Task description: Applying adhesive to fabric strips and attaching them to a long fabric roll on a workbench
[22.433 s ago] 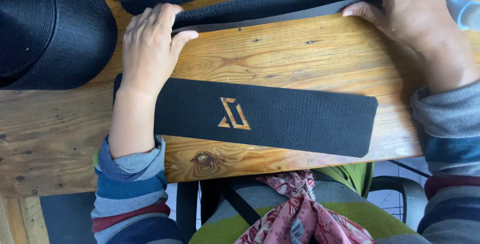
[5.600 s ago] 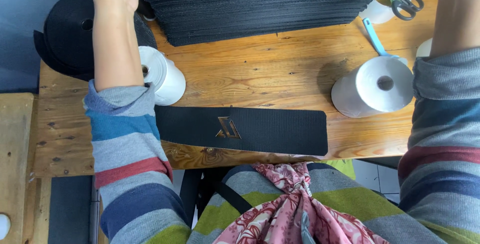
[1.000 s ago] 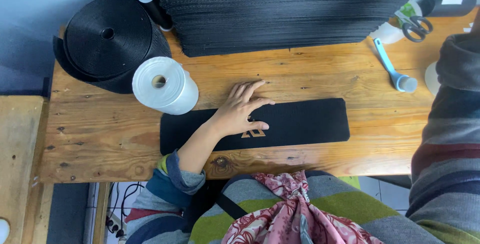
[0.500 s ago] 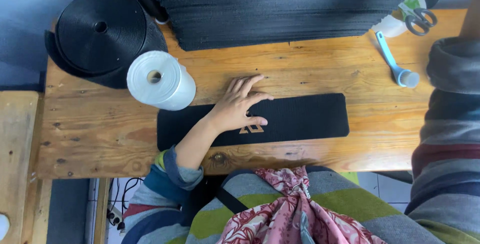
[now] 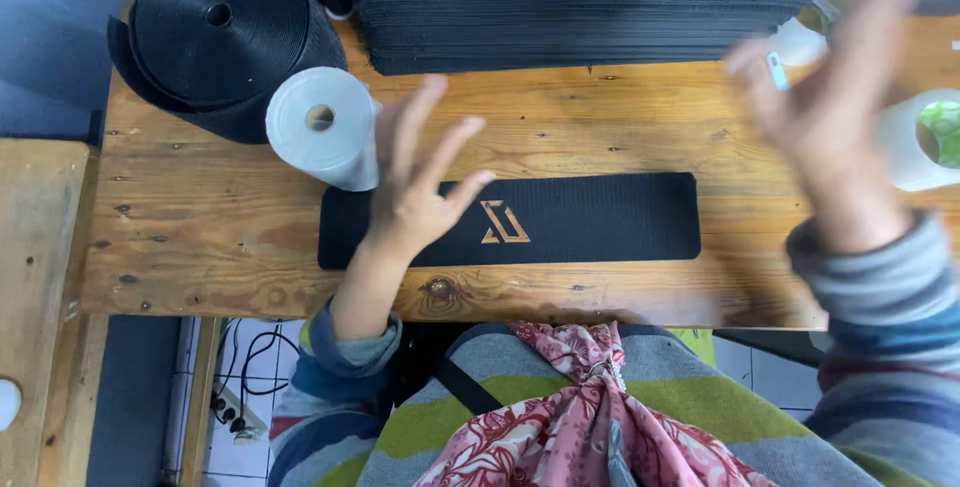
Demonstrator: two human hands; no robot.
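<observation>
A long black fabric strip (image 5: 600,217) with a tan emblem at its middle lies flat near the front edge of the wooden table (image 5: 200,237). My left hand (image 5: 415,177) is raised above the strip's left part, fingers spread, holding nothing. My right hand (image 5: 835,77) is lifted over the table's right side, blurred, fingers apart and empty. Neither hand touches the strip.
A stack of black strips (image 5: 580,2) fills the back of the table. A large black roll (image 5: 215,32) sits at the back left, a white roll (image 5: 325,127) beside it. Another white roll (image 5: 925,142) stands at the right edge. A lower wooden surface (image 5: 35,297) lies to the left.
My left hand has lifted off the strip, where it lay flat half a second ago. My right hand has come into view above the table's right side.
</observation>
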